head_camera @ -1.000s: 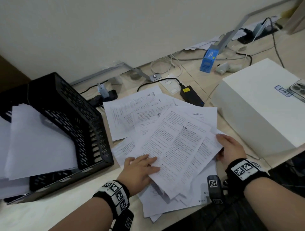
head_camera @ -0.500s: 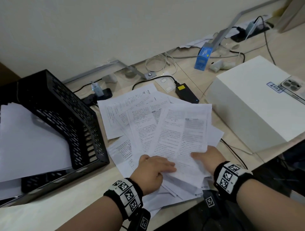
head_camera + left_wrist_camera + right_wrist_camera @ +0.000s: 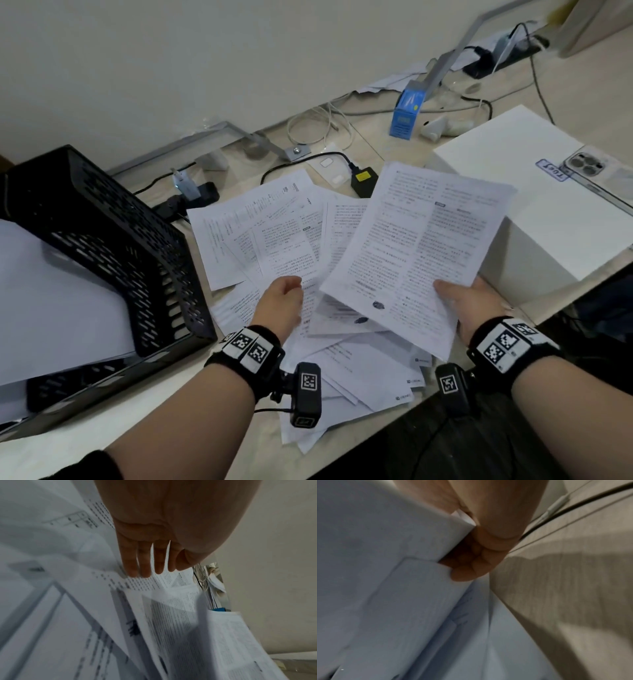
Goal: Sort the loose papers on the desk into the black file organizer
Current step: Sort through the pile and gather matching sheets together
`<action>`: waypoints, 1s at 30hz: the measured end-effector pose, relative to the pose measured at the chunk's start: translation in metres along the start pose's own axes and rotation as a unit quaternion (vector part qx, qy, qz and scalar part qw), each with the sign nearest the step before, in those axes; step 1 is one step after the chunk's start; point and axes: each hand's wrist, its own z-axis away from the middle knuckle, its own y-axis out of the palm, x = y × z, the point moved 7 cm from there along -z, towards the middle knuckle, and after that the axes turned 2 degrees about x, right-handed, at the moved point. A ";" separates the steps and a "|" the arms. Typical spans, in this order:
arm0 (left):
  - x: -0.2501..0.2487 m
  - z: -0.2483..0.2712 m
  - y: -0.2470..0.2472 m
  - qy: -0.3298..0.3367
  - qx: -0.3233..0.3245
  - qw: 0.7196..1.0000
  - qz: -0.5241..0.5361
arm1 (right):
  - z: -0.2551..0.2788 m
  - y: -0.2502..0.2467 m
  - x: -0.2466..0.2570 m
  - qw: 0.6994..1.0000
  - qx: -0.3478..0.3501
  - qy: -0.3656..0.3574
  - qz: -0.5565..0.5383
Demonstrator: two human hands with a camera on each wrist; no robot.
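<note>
Loose printed papers lie fanned out in a pile on the desk. My right hand pinches the lower right edge of one printed sheet and holds it tilted above the pile; in the right wrist view its fingers curl under the sheet. My left hand rests on the pile, its fingers straight and touching the papers. The black file organizer stands at the left, with white sheets in it.
A large white box with a phone on top stands right of the pile. Behind the papers are a black power adapter, cables, a charger plug and a small blue box. The desk's front edge runs under my wrists.
My right hand has taken hold of the top sheet and lifted it up and to the right, off the pile. My left hand has let that sheet go and stays on the pile.
</note>
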 end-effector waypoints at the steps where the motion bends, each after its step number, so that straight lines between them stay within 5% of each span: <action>1: 0.000 0.000 0.007 -0.010 0.009 1.000 -0.002 | 0.001 -0.001 -0.004 1.000 -0.001 0.006 -0.001; 10: 0.007 -0.007 0.029 -0.109 0.017 0.991 0.073 | -0.007 -0.006 -0.030 0.996 -0.039 0.030 0.069; 19: 0.008 -0.002 0.046 -0.072 0.123 0.990 0.020 | 0.013 0.024 -0.007 0.956 0.093 -0.060 0.271; 22: 0.011 0.001 0.049 -0.047 0.145 0.988 0.018 | 0.004 0.018 -0.013 0.945 0.079 -0.064 0.311; 27: 0.015 0.008 0.035 -0.022 0.120 0.986 0.118 | 0.003 0.018 0.003 0.955 0.005 -0.133 0.266; 30: 0.024 0.006 0.026 -0.024 0.096 0.980 0.173 | -0.003 0.023 -0.009 0.985 0.058 -0.046 0.154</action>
